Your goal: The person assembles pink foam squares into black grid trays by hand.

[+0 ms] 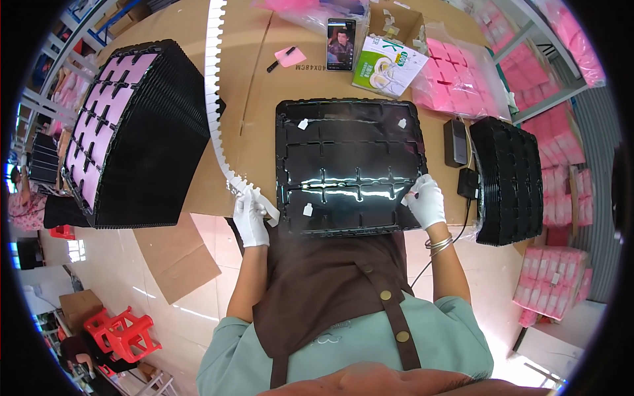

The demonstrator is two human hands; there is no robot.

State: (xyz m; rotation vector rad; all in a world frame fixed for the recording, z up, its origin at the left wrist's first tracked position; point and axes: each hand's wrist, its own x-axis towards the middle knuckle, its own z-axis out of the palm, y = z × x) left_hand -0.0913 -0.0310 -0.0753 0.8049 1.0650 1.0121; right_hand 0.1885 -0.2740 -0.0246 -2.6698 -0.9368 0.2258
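Observation:
A black plastic tray (343, 155) with moulded dividers lies on the table in front of me. Small white labels (308, 209) sit near its upper left, upper right and lower left corners. My left hand (249, 218), in a white glove, is closed around the lower end of a long white notched label strip (212, 86), beside the tray's lower left corner. That strip runs down from the far edge of the view. At the tray's lower right, my gloved right hand (426, 200) pinches a small white piece that looks like another label, touching the tray.
A tall stack of black trays (148, 138) with pink pieces stands at the left; a shorter black stack (508, 181) is at the right. Beyond the tray are a phone (341, 46), a green-and-white box (386, 68) and bagged pink sheets (456, 76). A power bank (455, 142) and cable lie right.

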